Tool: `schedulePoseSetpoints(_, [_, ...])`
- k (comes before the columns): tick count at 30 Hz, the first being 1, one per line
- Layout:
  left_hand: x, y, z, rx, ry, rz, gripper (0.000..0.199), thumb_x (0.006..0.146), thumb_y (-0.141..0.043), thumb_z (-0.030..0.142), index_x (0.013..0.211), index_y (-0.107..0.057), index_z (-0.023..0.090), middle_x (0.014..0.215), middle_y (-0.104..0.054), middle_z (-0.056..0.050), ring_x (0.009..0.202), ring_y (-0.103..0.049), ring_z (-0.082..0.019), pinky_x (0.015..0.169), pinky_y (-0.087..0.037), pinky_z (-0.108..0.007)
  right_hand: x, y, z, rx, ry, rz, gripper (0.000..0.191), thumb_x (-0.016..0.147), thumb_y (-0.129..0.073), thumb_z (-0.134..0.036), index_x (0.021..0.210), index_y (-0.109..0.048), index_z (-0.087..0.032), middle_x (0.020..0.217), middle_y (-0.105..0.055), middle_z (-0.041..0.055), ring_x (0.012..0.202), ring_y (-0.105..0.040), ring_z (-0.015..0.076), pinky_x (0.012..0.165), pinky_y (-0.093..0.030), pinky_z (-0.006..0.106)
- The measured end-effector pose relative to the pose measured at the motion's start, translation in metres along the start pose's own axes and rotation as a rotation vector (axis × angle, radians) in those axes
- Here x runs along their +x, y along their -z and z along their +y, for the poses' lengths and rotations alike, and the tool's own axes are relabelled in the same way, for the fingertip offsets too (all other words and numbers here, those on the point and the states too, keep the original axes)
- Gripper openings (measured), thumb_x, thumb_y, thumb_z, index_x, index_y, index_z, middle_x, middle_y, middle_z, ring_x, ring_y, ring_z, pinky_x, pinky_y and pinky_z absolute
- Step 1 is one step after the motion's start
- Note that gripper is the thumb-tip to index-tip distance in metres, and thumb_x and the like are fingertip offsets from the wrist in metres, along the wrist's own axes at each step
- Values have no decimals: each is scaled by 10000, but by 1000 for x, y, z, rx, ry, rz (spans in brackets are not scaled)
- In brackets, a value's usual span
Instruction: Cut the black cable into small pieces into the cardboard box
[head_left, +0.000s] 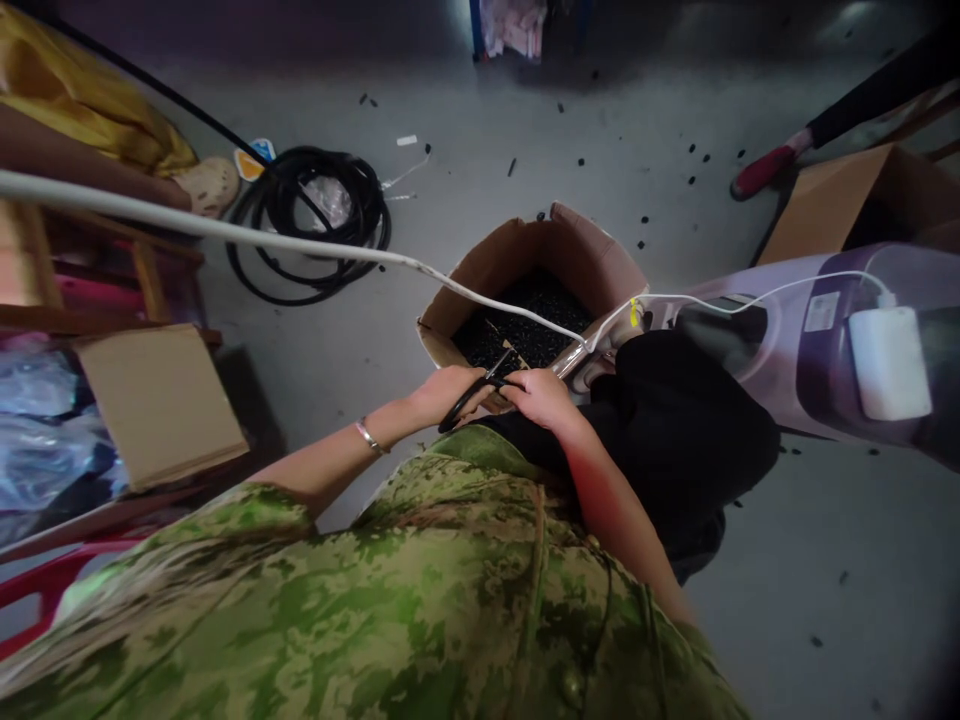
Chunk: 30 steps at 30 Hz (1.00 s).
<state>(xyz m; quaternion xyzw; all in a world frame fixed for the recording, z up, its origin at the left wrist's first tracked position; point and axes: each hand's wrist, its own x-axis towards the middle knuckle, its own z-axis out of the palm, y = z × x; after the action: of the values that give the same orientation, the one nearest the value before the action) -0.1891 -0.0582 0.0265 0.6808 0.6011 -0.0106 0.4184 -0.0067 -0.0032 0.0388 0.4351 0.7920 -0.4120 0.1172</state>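
Observation:
In the head view my left hand point(454, 392), with a bracelet on its wrist, is closed on a pair of scissors point(452, 414). Their black handle loops around its fingers, and the metal blades point up over the box's near edge. Close beside the blades, my right hand point(544, 397) has its fingers pinched together. Something small and dark shows at its fingertips, too small to name. Just beyond both hands stands an open cardboard box point(600, 250), holding many small black pieces point(536, 315).
A white cable point(315, 243) crosses above the box toward a purple-white machine point(787, 330) carrying a white adapter point(891, 360). Coiled black hose point(375, 215) lies on the floor at left. Cardboard boxes point(832, 205) stand at right, near another person's red shoe point(772, 172).

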Motion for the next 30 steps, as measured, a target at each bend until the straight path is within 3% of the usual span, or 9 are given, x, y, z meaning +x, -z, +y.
schedulePoseSetpoints(7, [-2,-7,-5,-184,62,18,282,911,-445,377,830,-627,177,744,-714,-48,643,-651,-167,663,-484,-255,2,0,5,78,-68,42,261,920,-535,-354,859,-747,-215,853,-748,43,759,-640,164,617,-361,237])
schedulePoseSetpoints(15, [0,5,4,-506,133,88,342,876,-455,390,1022,-637,140,680,-707,-15,624,-664,-166,691,-517,-274,-1,1,9,237,-56,103,238,894,-563,-334,750,-704,-207,706,-717,7,659,-622,140,593,-374,218])
schedulePoseSetpoints(24, [-1,-4,-6,-348,102,69,414,866,-469,419,1124,-660,157,903,-755,-58,896,-685,-221,824,-527,-316,-1,-3,10,358,-188,-65,336,895,-572,-404,656,-656,-185,578,-681,-8,436,-563,90,495,-386,202])
schedulePoseSetpoints(30, [-1,-6,-4,-372,99,32,436,860,-473,401,1181,-640,158,862,-751,-39,859,-688,-213,827,-531,-314,-2,-1,12,359,-166,71,336,887,-567,-410,638,-614,-188,575,-665,-10,483,-590,105,527,-395,209])
